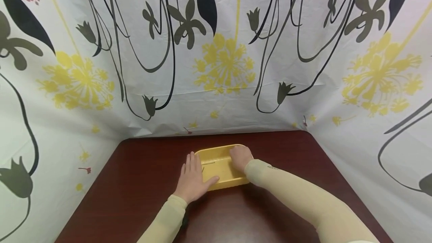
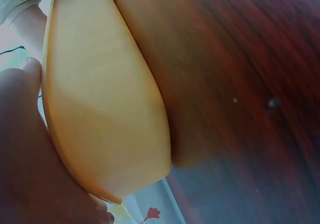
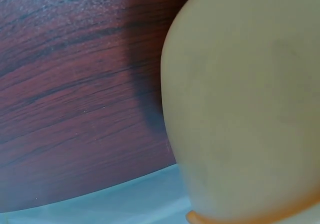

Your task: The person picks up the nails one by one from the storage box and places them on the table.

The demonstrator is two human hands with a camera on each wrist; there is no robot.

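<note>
A yellow plastic tub (image 1: 221, 185) with rounded corners sits on the table. Over its left end lies my left hand (image 1: 191, 183), fingers straight and thumb reaching over the near rim. The left wrist view shows the tub's outer wall (image 2: 107, 93) with that hand along the rim. My right hand (image 1: 241, 158) reaches down inside the right end of the tub, its fingers bent and mostly hidden, so whatever they hold cannot be seen. Two thin, stick-like pieces (image 1: 208, 163) lie on the tub's floor near the left hand. In the right wrist view, the tub wall (image 3: 240, 103) fills the right side.
A dark reddish-brown wooden table (image 1: 152, 168) carries the tub. White cloth with a flower print (image 1: 222, 115) hangs behind the table and along both sides. A small dark object (image 1: 184, 219) shows beside the left sleeve.
</note>
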